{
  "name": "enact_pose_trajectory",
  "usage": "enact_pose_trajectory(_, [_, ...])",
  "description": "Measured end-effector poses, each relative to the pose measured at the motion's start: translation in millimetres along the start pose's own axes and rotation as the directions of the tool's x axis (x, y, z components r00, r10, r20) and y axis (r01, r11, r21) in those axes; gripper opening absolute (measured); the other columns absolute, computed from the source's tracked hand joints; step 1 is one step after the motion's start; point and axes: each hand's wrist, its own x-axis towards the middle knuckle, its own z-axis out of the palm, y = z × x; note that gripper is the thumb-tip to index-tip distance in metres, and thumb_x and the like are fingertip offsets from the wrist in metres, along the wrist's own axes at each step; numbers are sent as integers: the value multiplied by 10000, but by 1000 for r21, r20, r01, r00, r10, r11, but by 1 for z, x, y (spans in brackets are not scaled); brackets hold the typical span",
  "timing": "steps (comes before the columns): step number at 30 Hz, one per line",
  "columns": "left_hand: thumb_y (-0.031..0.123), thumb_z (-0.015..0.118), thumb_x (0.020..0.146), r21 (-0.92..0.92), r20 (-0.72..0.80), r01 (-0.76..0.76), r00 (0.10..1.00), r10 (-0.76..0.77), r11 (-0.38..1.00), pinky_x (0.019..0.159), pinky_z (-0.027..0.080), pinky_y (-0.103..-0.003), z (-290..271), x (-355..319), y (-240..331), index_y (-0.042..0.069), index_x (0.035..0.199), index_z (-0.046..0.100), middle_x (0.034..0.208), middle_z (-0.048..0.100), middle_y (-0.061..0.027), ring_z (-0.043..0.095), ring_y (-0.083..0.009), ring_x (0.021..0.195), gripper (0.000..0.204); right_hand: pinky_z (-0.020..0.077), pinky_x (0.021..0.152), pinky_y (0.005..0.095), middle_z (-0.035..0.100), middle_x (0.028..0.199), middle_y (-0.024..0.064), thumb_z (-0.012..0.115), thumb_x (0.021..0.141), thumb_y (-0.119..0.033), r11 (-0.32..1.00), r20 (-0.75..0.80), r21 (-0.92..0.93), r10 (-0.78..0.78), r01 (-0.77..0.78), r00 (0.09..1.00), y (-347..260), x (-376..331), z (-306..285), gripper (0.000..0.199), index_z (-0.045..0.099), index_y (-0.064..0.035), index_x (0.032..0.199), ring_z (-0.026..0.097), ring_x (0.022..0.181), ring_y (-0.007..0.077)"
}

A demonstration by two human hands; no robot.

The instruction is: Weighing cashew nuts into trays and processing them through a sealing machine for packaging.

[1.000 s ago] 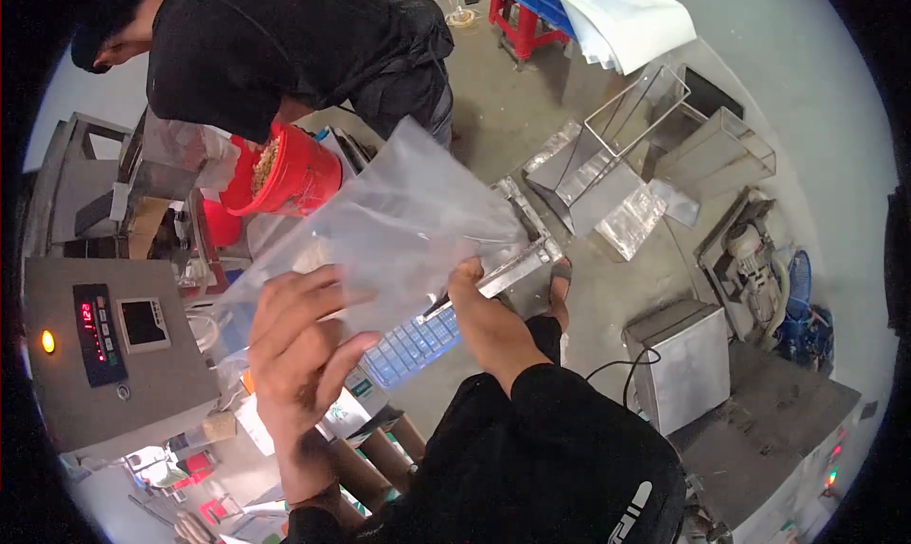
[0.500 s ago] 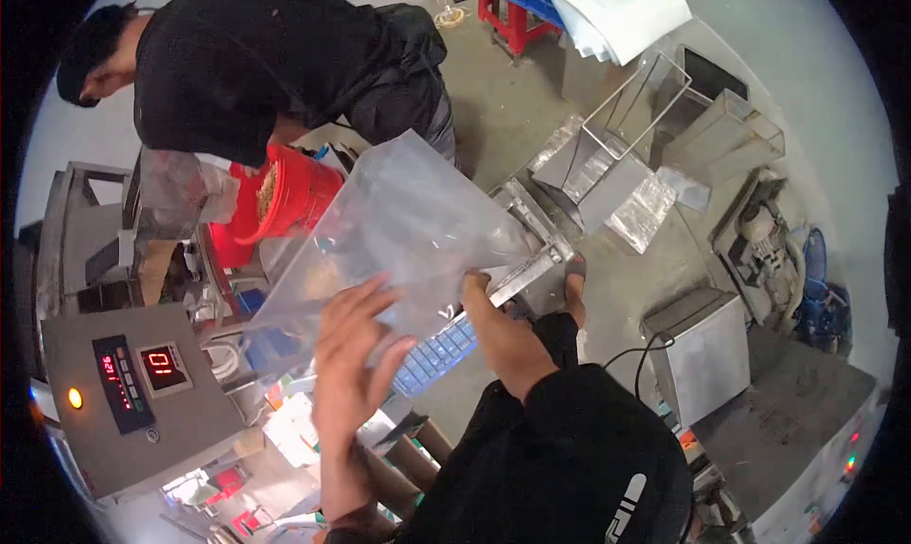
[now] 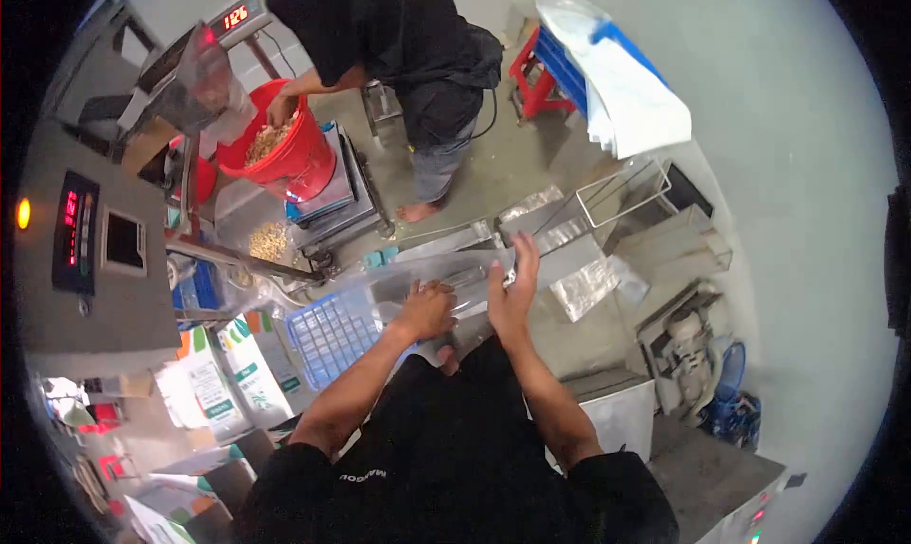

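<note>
A clear plastic bag [image 3: 391, 276] stretches out in front of my body, above a blue plastic crate [image 3: 334, 331]. My left hand [image 3: 425, 310] has its fingers curled on the near side of the bag, closed on the film. My right hand [image 3: 513, 283] is upright at the bag's right end, thumb and fingers spread apart. The film reaches up to that thumb. A metal frame below the bag is mostly hidden by film and hands.
Across from me, a co-worker reaches into a red bucket [image 3: 318, 169] of pale pieces on a scale. Cartons [image 3: 258, 378] stand at left below a grey control box [image 3: 142, 307]. Metal bins [image 3: 678, 245] and a motor unit [image 3: 685, 340] stand at right.
The view has swung round. The bag, held up and spread wide before, is now lower and flatter. My left hand has come down onto it; my right hand has opened and risen.
</note>
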Motion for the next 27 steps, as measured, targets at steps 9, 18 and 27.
enact_pose_trajectory(9, [375, 749, 801, -27, -53, 249, 967, -250, 968, 1107, 294, -614, 53, -54, -48, 173, 1203, 632, 1251, 639, -124, 534, -345, 1259, 464, 256, 1154, 538, 398, 1466, 290, 614, 920, -270, 940, 274, -306, -65, 151, 960, 102, -23, 32, 596, 434, -19, 1429, 352, 1389, 444])
enact_pose_trajectory(18, [255, 692, 876, -586, -625, 270, 449, -639, 764, 947, 453, -484, 101, -183, -74, 16, 1086, 630, 1110, 651, -209, 598, -398, 1094, 324, 474, 941, 434, 601, 1198, 237, 545, 995, -211, 805, 35, -535, 323, -255, 946, 255, -156, 5, 440, 462, 64, 1328, 595, 1076, 371])
enact_pose_trajectory(27, [334, 701, 823, -490, 167, 801, 473, -865, 344, 846, 532, -424, 327, -288, -61, 92, 1027, 740, 939, 733, -112, 681, -319, 922, 319, 534, 782, 413, 709, 853, 190, 643, 891, -328, 912, 692, -402, 363, -85, 624, 323, -250, 32, 311, 728, -31, 929, 695, 815, 351])
